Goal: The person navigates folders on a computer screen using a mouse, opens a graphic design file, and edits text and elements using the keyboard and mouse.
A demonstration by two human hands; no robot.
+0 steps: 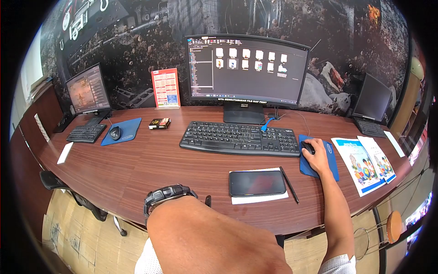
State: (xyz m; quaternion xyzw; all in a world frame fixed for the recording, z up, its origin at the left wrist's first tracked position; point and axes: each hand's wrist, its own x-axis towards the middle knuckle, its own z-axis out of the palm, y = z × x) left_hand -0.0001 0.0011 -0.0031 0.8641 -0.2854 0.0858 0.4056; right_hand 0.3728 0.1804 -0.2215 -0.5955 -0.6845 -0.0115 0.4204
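Observation:
On the right, my right hand rests over a black computer mouse, its fingers curved round it. A blue mouse pad lies under both. My left hand or lower arm fills the bottom foreground, very close to the camera, with a black wristwatch round the wrist. Its fingers are out of sight. Left of the mouse pad is a black keyboard. Behind it a curved monitor displays a file window with several icons. A dark phone lies on white paper, beside a black pen.
Printed colour sheets lie right of the mouse pad. A small dark box and a red-framed sign stand toward the back. Another monitor, keyboard and mouse occupy the left. A darker screen stands right.

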